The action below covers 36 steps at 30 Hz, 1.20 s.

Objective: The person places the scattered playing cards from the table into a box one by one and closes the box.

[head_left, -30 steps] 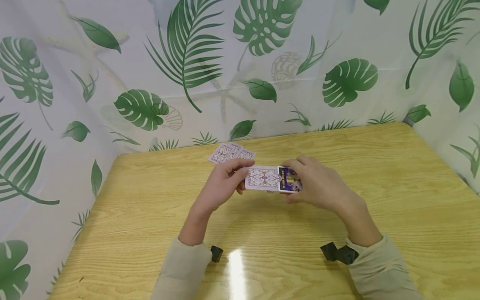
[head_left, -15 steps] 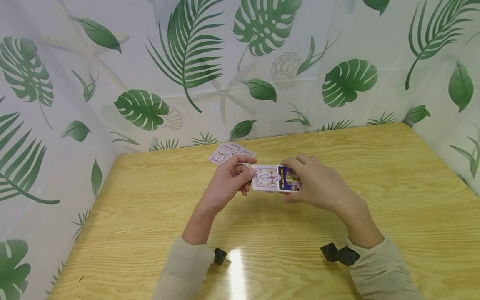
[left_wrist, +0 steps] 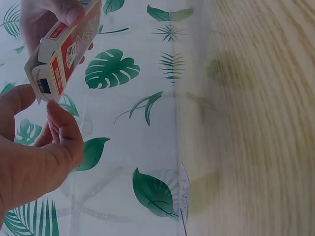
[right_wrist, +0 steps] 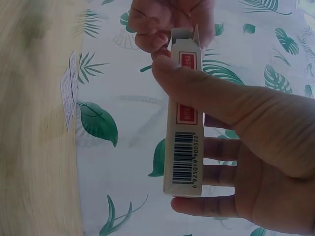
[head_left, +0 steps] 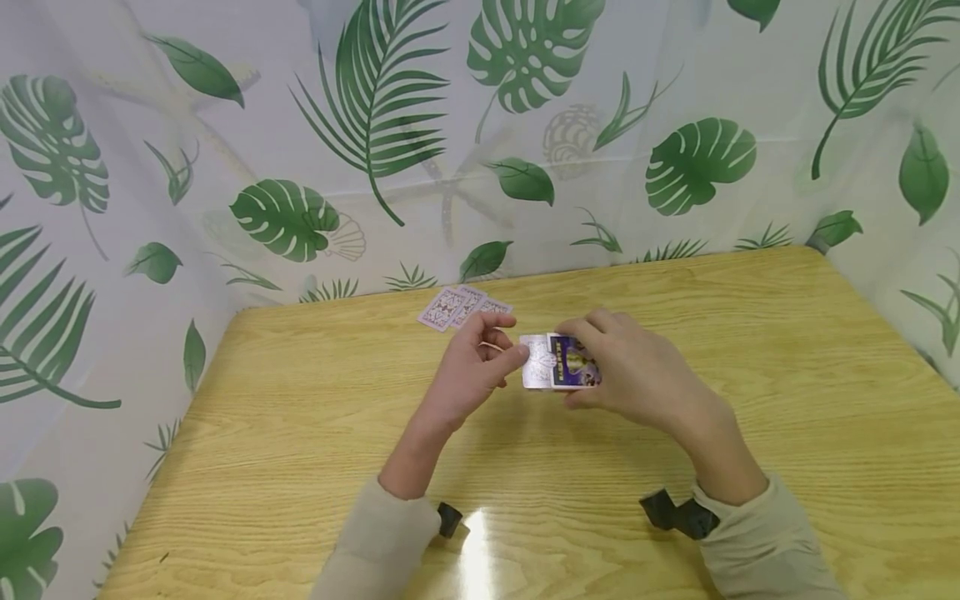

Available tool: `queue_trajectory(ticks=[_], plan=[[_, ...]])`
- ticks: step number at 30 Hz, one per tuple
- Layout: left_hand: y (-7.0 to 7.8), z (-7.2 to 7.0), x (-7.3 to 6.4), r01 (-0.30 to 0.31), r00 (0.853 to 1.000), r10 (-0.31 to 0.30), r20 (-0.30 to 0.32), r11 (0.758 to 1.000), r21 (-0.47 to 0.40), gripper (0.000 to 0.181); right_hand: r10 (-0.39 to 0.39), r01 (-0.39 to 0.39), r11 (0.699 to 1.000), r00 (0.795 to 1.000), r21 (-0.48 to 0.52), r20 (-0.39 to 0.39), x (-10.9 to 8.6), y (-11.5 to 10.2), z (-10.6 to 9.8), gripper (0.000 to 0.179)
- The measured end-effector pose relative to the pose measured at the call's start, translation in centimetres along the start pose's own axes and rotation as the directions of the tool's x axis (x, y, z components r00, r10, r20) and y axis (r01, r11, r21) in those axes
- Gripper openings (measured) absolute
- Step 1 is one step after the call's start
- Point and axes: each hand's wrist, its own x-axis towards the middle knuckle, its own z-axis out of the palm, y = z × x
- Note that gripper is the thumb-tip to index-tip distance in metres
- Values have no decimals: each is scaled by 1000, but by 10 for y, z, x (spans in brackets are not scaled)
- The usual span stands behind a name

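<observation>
My right hand [head_left: 637, 367] grips a card box [head_left: 576, 362], purple and gold on its upper face, in front of me above the table. Out of its left end stick playing cards [head_left: 536, 354], their backs washed out by glare. The left thumb touches the end of these cards; the other fingers of my left hand [head_left: 472, 367] are bent loosely beside it. Flaps stand out at the box's end in the left wrist view. A barcode and a red panel show on the narrow side of the box [right_wrist: 184, 132], with the right thumb across it.
Several playing cards [head_left: 444, 308] lie face down and overlapping on the wooden table [head_left: 300, 433], near its back edge behind the left hand. A leaf-patterned cloth [head_left: 450, 125] hangs behind and at both sides of the table.
The cards have slid rightward, so less of them shows outside the box. My left hand has moved right, its fingers loosening from the cards. The right hand has barely moved.
</observation>
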Motion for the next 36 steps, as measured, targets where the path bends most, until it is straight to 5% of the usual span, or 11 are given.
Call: queue_trajectory(ticks=[6,15,26,36], plan=[[4,3,-2,-10,1000,12,-25,997,72,42,-31,31,999,999,-24,-20,-1,-5,0,76],[5,6,-4,30,999,-33,26,992,124,43,-101,99,995,993,-27,-67,-1,-10,0,74],[9,-4,-8,32,985,-54,164,991,132,47,-77,77,997,996,11,-52,-1,-11,0,75],[3,6,-7,40,985,-64,163,988,148,41,-69,68,998,996,-10,-52,-2,-8,0,75]])
